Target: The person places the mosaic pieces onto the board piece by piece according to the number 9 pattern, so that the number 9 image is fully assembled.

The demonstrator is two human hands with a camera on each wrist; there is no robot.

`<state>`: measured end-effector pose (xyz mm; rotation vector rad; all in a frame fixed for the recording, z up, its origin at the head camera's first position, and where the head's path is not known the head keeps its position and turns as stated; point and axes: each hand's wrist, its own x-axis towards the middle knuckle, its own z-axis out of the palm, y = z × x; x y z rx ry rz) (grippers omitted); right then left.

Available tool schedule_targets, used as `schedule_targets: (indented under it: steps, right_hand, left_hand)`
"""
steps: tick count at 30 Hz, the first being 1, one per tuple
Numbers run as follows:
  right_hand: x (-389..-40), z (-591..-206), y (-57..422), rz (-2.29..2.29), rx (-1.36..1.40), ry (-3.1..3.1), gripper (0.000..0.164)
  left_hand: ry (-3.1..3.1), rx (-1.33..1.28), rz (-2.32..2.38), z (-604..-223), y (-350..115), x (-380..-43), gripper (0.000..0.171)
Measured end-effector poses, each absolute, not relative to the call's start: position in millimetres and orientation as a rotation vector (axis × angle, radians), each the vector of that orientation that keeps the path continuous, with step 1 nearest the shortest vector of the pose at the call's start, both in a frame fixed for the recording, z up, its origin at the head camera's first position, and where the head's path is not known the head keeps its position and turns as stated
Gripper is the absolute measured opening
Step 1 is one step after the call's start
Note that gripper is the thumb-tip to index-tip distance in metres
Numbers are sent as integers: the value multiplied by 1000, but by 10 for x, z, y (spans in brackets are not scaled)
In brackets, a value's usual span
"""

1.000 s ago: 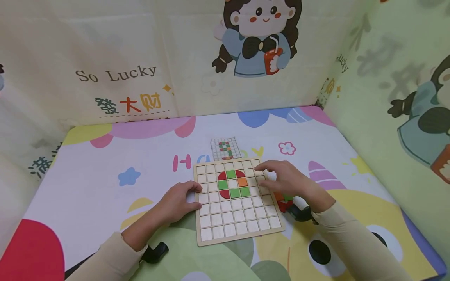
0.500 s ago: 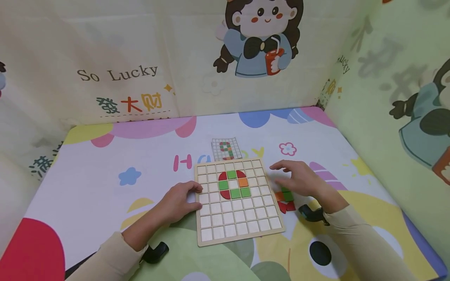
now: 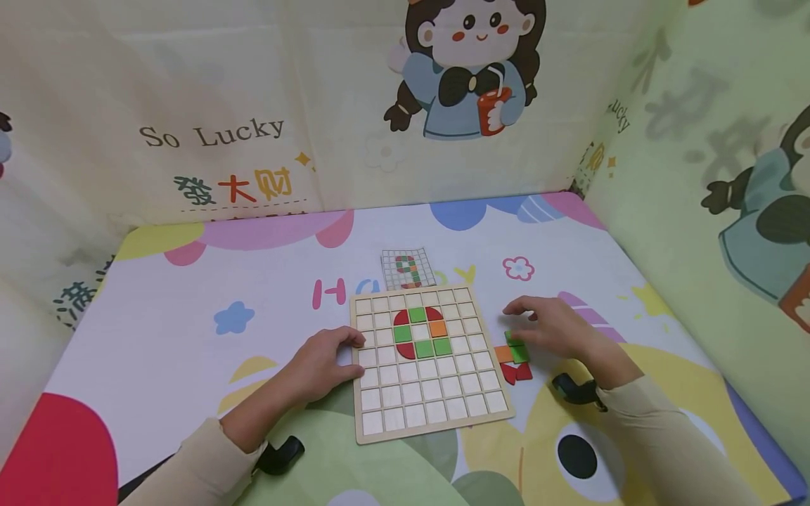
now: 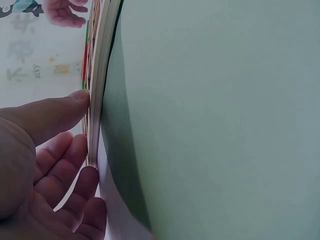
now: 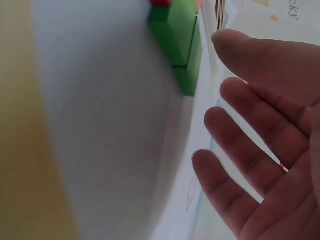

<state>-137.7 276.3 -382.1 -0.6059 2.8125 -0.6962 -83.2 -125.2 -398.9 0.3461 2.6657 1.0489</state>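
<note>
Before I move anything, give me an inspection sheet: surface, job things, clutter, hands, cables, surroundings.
Surface: printed table cover, lying flat around the board.
Job things: wooden grid board with eight red, green and orange tiles ringing one bare cell; loose tiles in the same colours by its right edge; printed card at its far edge.
Clutter: nothing seen.
Left hand: thumb and fingers against the board's left edge.
Right hand: fingers spread near the loose green tiles, holding nothing visible.
Cables: nothing seen.
Surroundings: printed cartoon hangings behind and at both sides.
</note>
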Motion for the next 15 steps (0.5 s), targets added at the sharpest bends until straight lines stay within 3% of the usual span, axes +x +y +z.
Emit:
schedule_targets:
  steps: [15]
  right_hand:
    - [-1375, -3900, 2827, -651, -605, 2827, 31]
  left_hand:
    - [2669, 336, 1047, -3991, -1243, -832, 37]
